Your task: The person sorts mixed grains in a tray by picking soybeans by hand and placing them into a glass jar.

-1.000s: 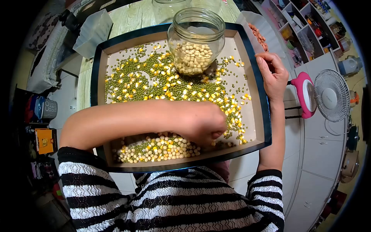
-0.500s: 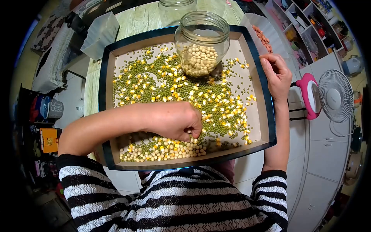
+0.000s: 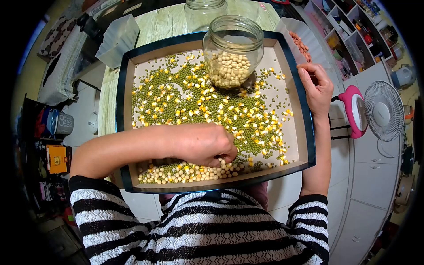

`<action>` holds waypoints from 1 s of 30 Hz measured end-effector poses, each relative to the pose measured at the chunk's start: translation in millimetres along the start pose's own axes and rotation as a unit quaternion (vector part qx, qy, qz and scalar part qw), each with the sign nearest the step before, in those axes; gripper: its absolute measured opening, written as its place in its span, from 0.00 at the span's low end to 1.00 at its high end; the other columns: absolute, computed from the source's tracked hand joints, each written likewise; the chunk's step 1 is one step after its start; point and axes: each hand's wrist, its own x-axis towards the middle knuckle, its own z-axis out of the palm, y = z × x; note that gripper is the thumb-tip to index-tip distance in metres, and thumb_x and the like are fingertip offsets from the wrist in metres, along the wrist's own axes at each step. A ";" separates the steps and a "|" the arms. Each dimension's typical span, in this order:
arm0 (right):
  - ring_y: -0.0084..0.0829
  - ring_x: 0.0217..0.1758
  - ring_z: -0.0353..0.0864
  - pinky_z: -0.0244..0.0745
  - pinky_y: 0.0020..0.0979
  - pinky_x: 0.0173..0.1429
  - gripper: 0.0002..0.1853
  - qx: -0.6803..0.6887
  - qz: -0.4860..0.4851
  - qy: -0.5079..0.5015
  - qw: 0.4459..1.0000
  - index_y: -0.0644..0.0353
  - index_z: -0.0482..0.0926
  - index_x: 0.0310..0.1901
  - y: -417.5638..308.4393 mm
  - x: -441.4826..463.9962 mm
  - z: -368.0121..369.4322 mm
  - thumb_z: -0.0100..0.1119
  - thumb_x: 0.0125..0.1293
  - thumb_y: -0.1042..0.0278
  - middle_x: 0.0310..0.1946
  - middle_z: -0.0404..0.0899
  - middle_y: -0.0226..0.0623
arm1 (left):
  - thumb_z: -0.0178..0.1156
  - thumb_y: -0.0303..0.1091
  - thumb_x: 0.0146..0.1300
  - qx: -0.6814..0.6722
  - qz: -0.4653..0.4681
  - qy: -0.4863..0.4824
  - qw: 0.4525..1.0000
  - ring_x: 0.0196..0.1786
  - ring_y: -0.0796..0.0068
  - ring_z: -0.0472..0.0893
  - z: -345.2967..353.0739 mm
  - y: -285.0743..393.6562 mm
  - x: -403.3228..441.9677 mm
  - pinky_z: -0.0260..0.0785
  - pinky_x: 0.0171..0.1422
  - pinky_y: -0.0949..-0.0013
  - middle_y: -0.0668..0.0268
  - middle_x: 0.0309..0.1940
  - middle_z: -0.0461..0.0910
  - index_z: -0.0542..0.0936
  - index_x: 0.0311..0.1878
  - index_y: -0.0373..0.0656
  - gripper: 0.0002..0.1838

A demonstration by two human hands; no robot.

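Observation:
A dark-rimmed tray (image 3: 310,141) holds green beans (image 3: 170,99), yellow-white corn kernels (image 3: 240,117) and a band of round pale peas (image 3: 190,173) along its near side. Over the right part of that band is my left hand (image 3: 211,146), its fingers pinched together at the peas; what they hold, if anything, is hidden. My right hand (image 3: 318,88) has its thumb and curled fingers closed at the tray's upper right rim. An open glass jar (image 3: 232,66) partly filled with pale peas stands inside the tray at the back.
Another glass jar (image 3: 204,17) stands behind the tray on the wooden-topped table (image 3: 159,22). A translucent container (image 3: 118,42) is at the back left, and one with reddish nuts (image 3: 300,46) at the back right. Farther right are a pink stool (image 3: 353,110) and a white fan (image 3: 380,110).
My left hand has moved left from the tray's lower right to the pale peas, then slightly right. My right hand stays at the rim. The view has shifted slightly.

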 end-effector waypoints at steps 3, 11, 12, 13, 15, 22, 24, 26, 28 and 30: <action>0.15 0.28 0.72 0.67 0.17 0.32 0.04 0.004 -0.001 0.002 1.000 0.64 0.79 0.33 1.5 -0.3 1.0 0.61 0.60 0.72 0.28 0.76 0.28 | 0.59 0.26 0.49 0.002 0.007 -0.003 1.000 0.34 0.56 0.79 -0.3 3.0 1.0 0.72 0.39 0.59 0.57 0.26 0.77 0.76 0.28 0.38 0.03; 0.15 0.28 0.72 0.67 0.18 0.33 0.04 0.005 0.001 0.005 1.000 0.64 0.79 0.32 -0.2 0.0 -0.1 0.61 0.59 0.73 0.28 0.77 0.28 | 0.60 0.27 0.52 0.012 -0.016 0.008 1.000 0.29 0.61 0.79 -30.2 15.1 -4.6 0.73 0.35 0.64 0.60 0.28 0.78 0.77 0.33 0.39 0.05; 0.16 0.27 0.72 0.67 0.18 0.33 0.04 -0.006 -0.004 0.005 1.000 0.64 0.79 0.32 -0.5 0.0 -0.3 0.61 0.59 0.73 0.28 0.77 0.29 | 0.61 0.27 0.53 0.044 0.010 0.068 0.997 0.29 0.64 0.80 -38.2 18.4 -6.4 0.73 0.35 0.66 0.61 0.28 0.79 0.77 0.33 0.39 0.05; 0.16 0.27 0.72 0.67 0.18 0.33 0.04 -0.018 -0.008 0.004 1.000 0.64 0.79 0.32 -0.9 -0.3 -0.4 0.61 0.59 0.73 0.28 0.77 0.29 | 0.61 0.27 0.53 0.074 0.037 0.128 0.988 0.28 0.66 0.80 -47.2 22.4 -8.3 0.74 0.34 0.68 0.61 0.28 0.80 0.77 0.32 0.39 0.05; 0.17 0.27 0.72 0.66 0.19 0.32 0.04 -0.015 -0.008 0.007 1.000 0.64 0.79 0.32 -0.7 -0.3 -0.4 0.61 0.58 0.73 0.28 0.77 0.29 | 0.62 0.27 0.54 0.127 0.063 0.215 0.966 0.29 0.73 0.81 -72.2 34.8 -12.4 0.75 0.33 0.73 0.64 0.28 0.81 0.79 0.32 0.39 0.04; 0.17 0.27 0.72 0.67 0.19 0.32 0.03 -0.008 -0.003 0.004 1.000 0.64 0.79 0.32 -0.5 -0.8 -0.1 0.60 0.58 0.74 0.28 0.77 0.30 | 0.64 0.27 0.55 0.221 -0.054 0.389 0.893 0.27 0.86 0.77 -129.9 32.2 -4.3 0.72 0.34 0.80 0.69 0.25 0.80 0.80 0.35 0.37 0.05; 0.16 0.27 0.72 0.67 0.19 0.32 0.03 -0.006 0.005 0.003 1.000 0.64 0.79 0.32 -0.1 -0.3 0.4 0.60 0.58 0.74 0.28 0.77 0.29 | 0.65 0.27 0.54 0.242 -0.070 0.378 0.891 0.28 0.86 0.77 -130.2 18.9 -4.2 0.72 0.34 0.79 0.68 0.26 0.80 0.80 0.35 0.38 0.06; 0.16 0.27 0.72 0.67 0.18 0.33 0.03 0.000 0.002 0.004 1.000 0.64 0.79 0.32 0.2 -0.2 1.2 0.60 0.58 0.75 0.28 0.76 0.29 | 0.65 0.27 0.53 0.313 -0.011 0.425 0.849 0.29 0.85 0.77 -127.6 10.4 -6.5 0.72 0.34 0.79 0.68 0.28 0.80 0.80 0.35 0.40 0.06; 0.16 0.27 0.72 0.67 0.18 0.33 0.03 0.004 0.004 0.008 1.000 0.64 0.79 0.32 0.2 -0.8 1.3 0.60 0.59 0.75 0.28 0.76 0.28 | 0.65 0.26 0.53 0.295 0.015 0.446 0.845 0.29 0.84 0.77 -119.6 21.8 -15.0 0.72 0.34 0.79 0.67 0.29 0.79 0.80 0.34 0.40 0.05; 0.15 0.27 0.72 0.67 0.18 0.33 0.03 0.005 0.008 0.004 1.000 0.64 0.79 0.32 0.0 -1.1 1.0 0.60 0.59 0.75 0.28 0.76 0.28 | 0.64 0.24 0.53 0.222 0.035 0.444 0.868 0.30 0.82 0.78 -102.3 31.0 -26.9 0.72 0.32 0.79 0.67 0.29 0.78 0.80 0.31 0.41 0.03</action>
